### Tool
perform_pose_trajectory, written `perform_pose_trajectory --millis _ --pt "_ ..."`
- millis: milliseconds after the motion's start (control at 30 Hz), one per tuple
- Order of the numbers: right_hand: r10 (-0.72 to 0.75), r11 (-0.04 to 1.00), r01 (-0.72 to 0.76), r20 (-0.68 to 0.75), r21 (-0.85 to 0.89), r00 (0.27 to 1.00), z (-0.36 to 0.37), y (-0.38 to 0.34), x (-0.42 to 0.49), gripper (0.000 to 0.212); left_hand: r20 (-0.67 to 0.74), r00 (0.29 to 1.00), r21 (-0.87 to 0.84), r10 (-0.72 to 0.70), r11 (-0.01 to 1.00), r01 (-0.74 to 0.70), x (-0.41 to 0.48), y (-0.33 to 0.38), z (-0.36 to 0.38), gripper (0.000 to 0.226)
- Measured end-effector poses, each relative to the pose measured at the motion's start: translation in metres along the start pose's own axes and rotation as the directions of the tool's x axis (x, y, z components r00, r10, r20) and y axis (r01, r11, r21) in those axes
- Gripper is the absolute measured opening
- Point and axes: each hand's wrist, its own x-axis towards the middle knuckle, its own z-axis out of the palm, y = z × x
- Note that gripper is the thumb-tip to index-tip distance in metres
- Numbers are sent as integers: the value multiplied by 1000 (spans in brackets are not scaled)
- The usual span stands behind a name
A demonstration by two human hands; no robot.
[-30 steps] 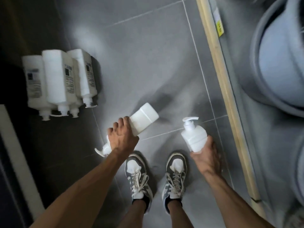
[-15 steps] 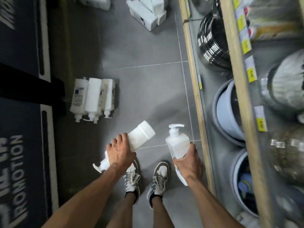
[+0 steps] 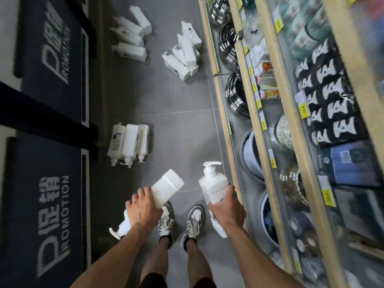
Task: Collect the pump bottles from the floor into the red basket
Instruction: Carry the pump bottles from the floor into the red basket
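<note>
Head view: the left hand (image 3: 143, 210) curls its fingers round a tilted pump bottle (image 3: 166, 187), base pointing forward and up, nozzle down by the wrist. The right hand (image 3: 227, 208) grips an upright pump bottle (image 3: 213, 183) by its lower body, pump head on top. Both bottles are held above the grey tiled floor (image 3: 176, 142), over the person's shoes (image 3: 166, 221). Three more bottles (image 3: 128, 143) lie side by side on the floor ahead, beside a dark promotion mat (image 3: 52, 183). Farther on, one loose heap (image 3: 182, 57) lies close to the wooden shelf (image 3: 251, 96), a second heap (image 3: 131, 36) to its left
</note>
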Motion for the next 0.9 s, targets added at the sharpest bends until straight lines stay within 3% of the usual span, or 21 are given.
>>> perform_pose_trajectory --millis 267,467,700,900 --pt "-22 999 22 10 27 1000 -39 -17 -73 77 -26 999 -78 46 996 -47 -58 4 -67 57" --pt "-67 997 67 5 23 998 -72 -28 -119 76 -36 996 -118 87 989 -91 -91 -17 -120 74" --pt "-109 991 111 -31 69 994 -96 -42 -156 93 -110 990 -166 83 981 -100 -114 -49 -173 71" --pt "-168 984 170 -45 46 985 -105 -73 -172 93 -158 987 -227 39 971 -75 -132 -84 -193 71"
